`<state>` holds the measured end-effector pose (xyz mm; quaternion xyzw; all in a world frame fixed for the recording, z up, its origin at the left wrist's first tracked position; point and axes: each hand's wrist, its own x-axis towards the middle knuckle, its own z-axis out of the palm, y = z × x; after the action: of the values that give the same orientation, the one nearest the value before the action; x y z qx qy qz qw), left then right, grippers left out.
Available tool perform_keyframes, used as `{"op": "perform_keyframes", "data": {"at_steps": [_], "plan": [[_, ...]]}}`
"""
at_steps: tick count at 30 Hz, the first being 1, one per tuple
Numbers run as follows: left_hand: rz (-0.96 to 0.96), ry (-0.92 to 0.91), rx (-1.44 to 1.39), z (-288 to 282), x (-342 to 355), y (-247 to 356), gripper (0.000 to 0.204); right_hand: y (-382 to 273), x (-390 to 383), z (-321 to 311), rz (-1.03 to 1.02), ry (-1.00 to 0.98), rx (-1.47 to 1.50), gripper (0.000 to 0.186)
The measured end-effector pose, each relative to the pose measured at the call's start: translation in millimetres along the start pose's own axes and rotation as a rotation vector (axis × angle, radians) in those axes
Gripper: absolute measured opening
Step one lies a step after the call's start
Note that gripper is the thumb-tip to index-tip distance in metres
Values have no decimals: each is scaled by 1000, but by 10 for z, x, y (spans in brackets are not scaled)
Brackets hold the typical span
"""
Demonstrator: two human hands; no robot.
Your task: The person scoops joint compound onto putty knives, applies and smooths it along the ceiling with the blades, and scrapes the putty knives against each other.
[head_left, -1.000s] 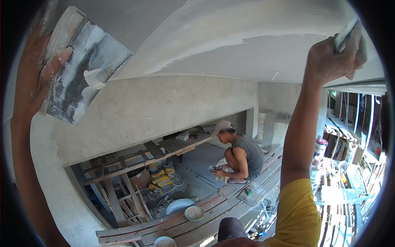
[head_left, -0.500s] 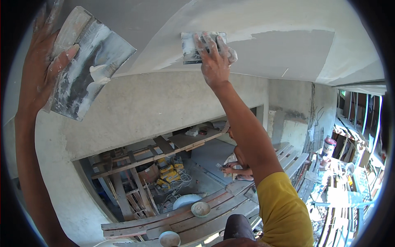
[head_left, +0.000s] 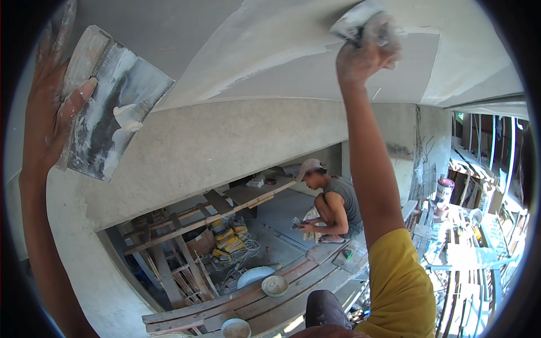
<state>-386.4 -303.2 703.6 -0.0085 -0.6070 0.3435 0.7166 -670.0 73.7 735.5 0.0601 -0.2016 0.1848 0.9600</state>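
Sweeping across the ceiling [head_left: 293, 62], my right hand [head_left: 366, 48] is now out toward the right of the skimmed patch, pressing a small plaster-caked trowel [head_left: 352, 19] flat against the surface. Half a second ago that hand sat further left, near the middle of the patch; a second ago it was off at the far right edge. So I read this as one back-and-forth smoothing pass, with the blade returning over plaster already spread. The fingers of the right hand are clenched around the trowel's handle, knuckles dusted white.

My left hand [head_left: 53, 107] has barely moved through all three moments. It is raised at the upper left, its fingers grasping the edge of a flat hawk board [head_left: 115, 110], thumb laid over the face. Two small dabs of white plaster [head_left: 127, 121] cling to the board, about the same as before, so I judge no fresh load has been taken between strokes.

Below, a co-worker [head_left: 332, 203] crouches on a wooden plank platform [head_left: 270, 298], with bowls [head_left: 274, 285] resting on the boards nearby.
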Motion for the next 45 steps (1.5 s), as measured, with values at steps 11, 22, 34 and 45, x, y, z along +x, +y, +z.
{"op": "perform_keyframes", "data": {"at_steps": [11,22,34,45], "plan": [[41,4,41,-55,-10,-28,65,499,1181,-745,-94,195,-42,55],[24,-66,32,-97,34,-1,64,-454,-707,169,-21,-141,51,62],[78,-73,51,-123,31,10,64,-105,249,-398,-47,81,64,55],[59,10,-61,-3,-1,-12,65,-209,-173,-90,-40,-90,191,67]]}}
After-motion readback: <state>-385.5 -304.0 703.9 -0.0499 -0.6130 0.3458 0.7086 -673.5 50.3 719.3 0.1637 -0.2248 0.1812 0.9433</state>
